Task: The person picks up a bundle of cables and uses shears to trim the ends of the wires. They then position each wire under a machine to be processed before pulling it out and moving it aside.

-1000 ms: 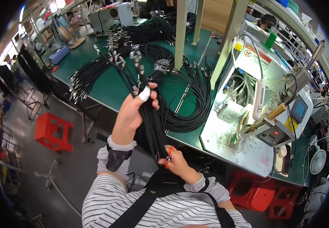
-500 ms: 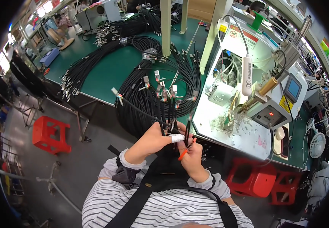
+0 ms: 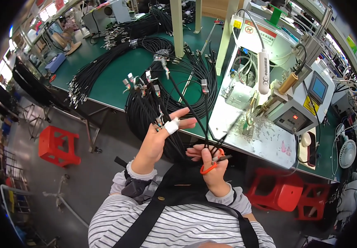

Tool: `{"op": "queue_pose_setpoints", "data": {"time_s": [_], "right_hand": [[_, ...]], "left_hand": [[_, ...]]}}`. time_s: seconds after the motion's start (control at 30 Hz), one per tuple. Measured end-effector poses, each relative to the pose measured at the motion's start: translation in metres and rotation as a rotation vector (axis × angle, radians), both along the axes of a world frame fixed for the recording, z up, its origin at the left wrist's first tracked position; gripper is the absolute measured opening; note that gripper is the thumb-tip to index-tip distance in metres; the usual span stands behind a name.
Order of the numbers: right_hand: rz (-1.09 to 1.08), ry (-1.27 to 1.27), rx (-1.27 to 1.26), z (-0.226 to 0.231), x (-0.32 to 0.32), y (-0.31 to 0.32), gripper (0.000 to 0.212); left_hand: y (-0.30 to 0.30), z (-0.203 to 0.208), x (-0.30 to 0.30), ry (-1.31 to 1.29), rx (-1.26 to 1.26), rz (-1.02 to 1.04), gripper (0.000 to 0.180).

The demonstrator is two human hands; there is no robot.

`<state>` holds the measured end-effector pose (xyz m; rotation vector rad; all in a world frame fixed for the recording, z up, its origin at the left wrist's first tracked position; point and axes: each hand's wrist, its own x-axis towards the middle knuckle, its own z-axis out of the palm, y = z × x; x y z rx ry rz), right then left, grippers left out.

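My left hand (image 3: 160, 136), with white tape on one finger, is spread among a hanging bundle of black cables (image 3: 145, 108) with metal connector ends; one connector lies against its fingers. My right hand (image 3: 212, 165) is closed on several thin black cables (image 3: 188, 108) and has small orange-handled scissors (image 3: 209, 164) looped on its fingers. The cables run up from this hand to connectors on the green workbench (image 3: 112, 78).
A white machine table (image 3: 265, 142) with a press unit (image 3: 298, 109) and metal scraps stands to the right. More cable bundles (image 3: 100, 68) lie across the bench. Red stools stand at the left (image 3: 58, 145) and lower right (image 3: 279, 192). A small fan (image 3: 347, 151) sits far right.
My left hand has come off the bundle and spread its fingers out to the left. My right hand has pulled a few thin cables apart from the bundle and holds them lower.
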<state>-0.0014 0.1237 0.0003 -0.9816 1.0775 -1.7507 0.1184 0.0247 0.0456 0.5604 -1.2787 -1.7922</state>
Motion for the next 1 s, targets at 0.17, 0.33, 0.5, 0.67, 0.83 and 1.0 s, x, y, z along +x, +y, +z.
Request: {"op": "queue_pose_setpoints", "data": {"time_s": [0.17, 0.33, 0.5, 0.67, 0.83, 1.0], "right_hand": [[0.005, 0.328, 0.089, -0.008, -0.003, -0.003, 0.016], [-0.044, 0.725, 0.040, -0.010, -0.006, 0.001, 0.015], [-0.158, 0.617, 0.104, 0.006, -0.003, 0.003, 0.014], [-0.107, 0.663, 0.105, -0.001, -0.011, 0.004, 0.014], [0.008, 0.690, 0.059, -0.003, -0.013, 0.008, 0.013], [0.026, 0.796, 0.040, -0.025, -0.012, 0.011, 0.012]], "left_hand": [[0.013, 0.004, -0.018, 0.039, 0.102, -0.144, 0.036], [0.015, 0.000, -0.023, -0.110, 0.052, -0.213, 0.031], [0.007, -0.012, -0.018, -0.235, -0.067, -0.132, 0.030], [0.009, -0.003, -0.016, -0.345, -0.174, -0.167, 0.020], [0.014, 0.005, -0.017, -0.346, -0.103, -0.212, 0.013], [0.017, 0.001, -0.017, -0.093, 0.006, -0.121, 0.015]]}}
